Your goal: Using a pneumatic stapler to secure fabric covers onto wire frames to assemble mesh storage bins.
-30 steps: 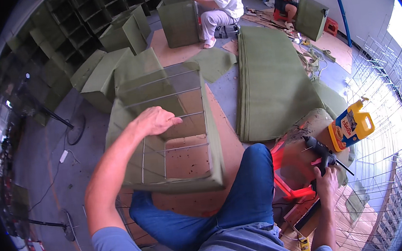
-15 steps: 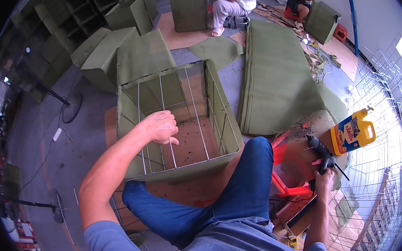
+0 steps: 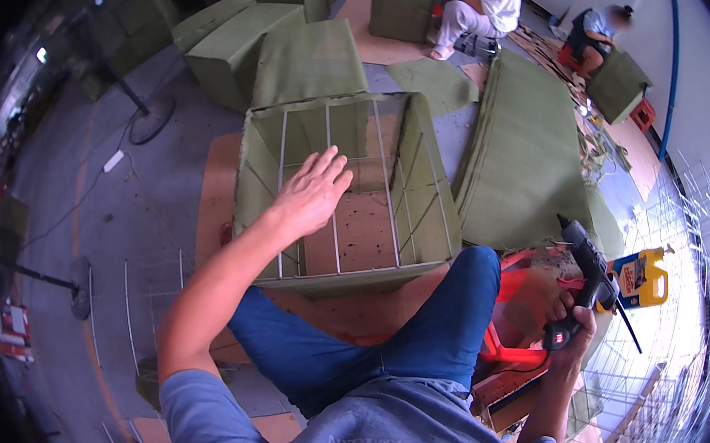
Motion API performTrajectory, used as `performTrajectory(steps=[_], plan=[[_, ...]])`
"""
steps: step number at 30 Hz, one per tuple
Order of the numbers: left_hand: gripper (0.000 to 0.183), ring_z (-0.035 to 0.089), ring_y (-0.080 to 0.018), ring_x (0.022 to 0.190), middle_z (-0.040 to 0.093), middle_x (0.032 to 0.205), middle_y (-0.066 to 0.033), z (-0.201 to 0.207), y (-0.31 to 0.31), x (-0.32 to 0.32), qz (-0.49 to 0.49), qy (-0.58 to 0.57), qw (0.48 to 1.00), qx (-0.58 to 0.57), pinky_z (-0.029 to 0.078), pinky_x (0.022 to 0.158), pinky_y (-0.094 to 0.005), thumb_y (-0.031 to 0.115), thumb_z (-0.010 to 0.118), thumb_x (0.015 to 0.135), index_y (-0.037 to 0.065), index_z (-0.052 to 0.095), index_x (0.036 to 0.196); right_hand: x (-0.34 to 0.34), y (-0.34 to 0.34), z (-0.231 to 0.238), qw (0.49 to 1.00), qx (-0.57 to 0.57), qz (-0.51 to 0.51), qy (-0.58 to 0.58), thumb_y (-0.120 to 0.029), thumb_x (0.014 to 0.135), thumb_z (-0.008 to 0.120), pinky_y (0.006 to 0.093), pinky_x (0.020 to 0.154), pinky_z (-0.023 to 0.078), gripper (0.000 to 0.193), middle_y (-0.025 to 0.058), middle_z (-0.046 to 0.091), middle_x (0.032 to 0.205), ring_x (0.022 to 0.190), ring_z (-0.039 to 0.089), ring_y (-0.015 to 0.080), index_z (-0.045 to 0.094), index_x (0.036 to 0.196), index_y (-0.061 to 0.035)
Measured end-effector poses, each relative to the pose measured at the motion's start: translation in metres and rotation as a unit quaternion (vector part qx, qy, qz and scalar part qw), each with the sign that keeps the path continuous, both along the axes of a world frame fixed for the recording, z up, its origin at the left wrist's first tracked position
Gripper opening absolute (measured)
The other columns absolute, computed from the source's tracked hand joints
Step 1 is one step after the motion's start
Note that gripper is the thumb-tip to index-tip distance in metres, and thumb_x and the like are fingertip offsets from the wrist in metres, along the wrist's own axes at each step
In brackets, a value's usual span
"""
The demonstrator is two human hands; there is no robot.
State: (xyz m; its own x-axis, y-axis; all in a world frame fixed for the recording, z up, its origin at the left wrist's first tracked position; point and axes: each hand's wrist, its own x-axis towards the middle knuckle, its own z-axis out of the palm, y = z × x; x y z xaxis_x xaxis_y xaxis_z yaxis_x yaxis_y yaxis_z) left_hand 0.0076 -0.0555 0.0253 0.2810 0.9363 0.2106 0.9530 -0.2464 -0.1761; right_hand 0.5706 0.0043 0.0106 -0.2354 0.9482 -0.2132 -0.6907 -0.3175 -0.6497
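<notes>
A green fabric-covered box with a wire frame (image 3: 352, 283) lies in front of my knees, its open side crossed by several thin metal wires. Above those wires is my left hand (image 3: 315, 193), fingers stretched out and holding nothing. Whether it touches a wire I cannot tell. Off to the right, my right hand (image 3: 584, 332) is wrapped around the handle of a black hot glue gun (image 3: 588, 263). The gun's nozzle points up and away from me, and a thin dark stick juts from its back end.
A red plastic stool (image 3: 503, 340) stands beside my right knee, near a yellow jug (image 3: 655, 278). Green sheets (image 3: 528, 153) are stacked beyond it, and wire grids (image 3: 683, 344) lie at right. More green boxes (image 3: 305, 60) sit farther off. Two people work at the back.
My left hand has opened from a closed grip at a wire and sits higher over the box. My right hand has raised the glue gun off the stool area. The view has shifted.
</notes>
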Motion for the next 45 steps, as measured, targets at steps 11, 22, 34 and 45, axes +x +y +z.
performTrajectory(steps=[11,22,34,45], plan=[[0.039,0.074,-0.0227,0.107,0.073,0.126,-0.0181,-0.007,-0.174,0.137,0.175,-0.721,0.663,0.103,0.059,0.093,-0.0338,0.017,0.06,0.109,-0.005,0.057,0.141,-0.236,-0.069,0.04,0.858,0.033,0.509,-0.065,0.011,0.076,0.073,0.0463,0.124,0.037,0.066,0.0222,0.062,0.141,0.137,0.058,0.0316,0.056,0.14,0.0092],[0.042,0.074,-0.0199,0.095,0.075,0.112,-0.0153,-0.067,-0.223,0.09,0.303,-0.792,0.499,0.179,0.061,0.086,-0.0325,0.028,0.052,0.113,-0.01,0.065,0.125,-0.342,-0.108,0.029,0.806,0.013,0.587,-0.08,0.003,0.082,0.069,0.038,0.108,0.05,0.058,0.0179,0.062,0.133,0.122,0.062,0.0253,0.053,0.138,0.0042],[0.04,0.074,-0.0225,0.098,0.075,0.113,-0.0166,-0.08,-0.219,0.097,0.25,-0.834,0.442,0.216,0.06,0.091,-0.0347,0.026,0.053,0.113,-0.009,0.065,0.127,-0.345,-0.101,0.038,0.771,0.085,0.602,-0.188,-0.001,0.085,0.07,0.0297,0.086,0.05,0.045,0.0085,0.069,0.112,0.098,0.062,0.0147,0.059,0.128,0.0021],[0.037,0.073,-0.022,0.102,0.073,0.119,-0.0173,-0.08,-0.193,0.131,0.179,-0.871,0.425,0.169,0.06,0.094,-0.0341,0.023,0.054,0.112,-0.009,0.064,0.128,-0.294,-0.086,0.046,0.78,0.111,0.556,-0.264,-0.006,0.088,0.074,0.0299,0.089,0.05,0.04,0.0059,0.068,0.103,0.095,0.063,0.0138,0.06,0.125,0.0018]])
